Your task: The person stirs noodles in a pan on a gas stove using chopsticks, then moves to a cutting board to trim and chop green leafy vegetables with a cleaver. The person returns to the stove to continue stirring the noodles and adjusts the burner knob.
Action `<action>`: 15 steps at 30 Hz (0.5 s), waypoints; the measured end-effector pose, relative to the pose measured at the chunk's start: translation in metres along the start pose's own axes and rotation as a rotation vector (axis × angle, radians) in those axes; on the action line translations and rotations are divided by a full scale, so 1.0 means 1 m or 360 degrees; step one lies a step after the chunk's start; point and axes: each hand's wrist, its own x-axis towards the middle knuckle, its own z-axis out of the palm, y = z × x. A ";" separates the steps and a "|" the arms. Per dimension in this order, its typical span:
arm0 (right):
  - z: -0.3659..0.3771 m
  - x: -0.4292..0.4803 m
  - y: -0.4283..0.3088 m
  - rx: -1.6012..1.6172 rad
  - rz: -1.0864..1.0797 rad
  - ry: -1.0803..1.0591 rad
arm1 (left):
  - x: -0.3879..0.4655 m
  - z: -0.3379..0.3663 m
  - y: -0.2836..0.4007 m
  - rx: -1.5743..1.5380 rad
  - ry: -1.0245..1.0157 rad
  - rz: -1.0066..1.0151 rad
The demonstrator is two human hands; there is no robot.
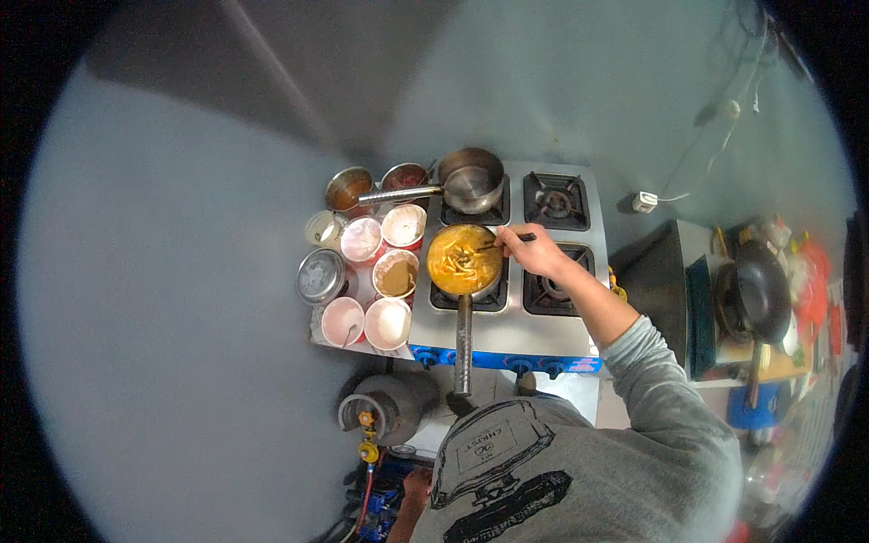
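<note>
My right hand [533, 251] grips a dark, thin utensil [527, 237], which looks like chopsticks, with its lower end in a long-handled metal saucepan [464, 346]. Yellow-orange liquid with pale strips of food [461, 261] fills this pan, which stands on the front left burner, its handle towards me. Behind it, a second metal saucepan [472, 178] sits on the back left burner, its handle pointing left; its contents are unclear. Part of my left hand or forearm [415, 485] shows low beside my grey sweatshirt, in shadow; its fingers cannot be made out.
Left of the steel gas stove [502, 339] stand tubs of powder or paste [396, 275], two metal bowls [349, 190] and a lidded metal container [322, 275]. A gas cylinder [400, 407] with a regulator is below. At right, a dark wok [762, 292] lies over a counter; a wall bounds the back.
</note>
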 end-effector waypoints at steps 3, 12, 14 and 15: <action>-0.015 -0.012 -0.022 -0.0157 -0.0095 0.0004 | -0.003 0.007 0.002 -0.0002 0.0010 0.0007; 0.028 0.007 -0.020 -0.0117 -0.0364 -0.0069 | 0.006 -0.010 -0.010 0.0338 0.0169 0.0235; 0.039 0.013 -0.012 -0.0150 -0.0378 -0.0137 | 0.013 0.005 -0.020 0.0101 0.0760 0.0324; 0.044 0.014 -0.011 -0.0177 -0.0369 -0.0179 | 0.013 0.015 -0.023 -0.0097 0.1153 0.0361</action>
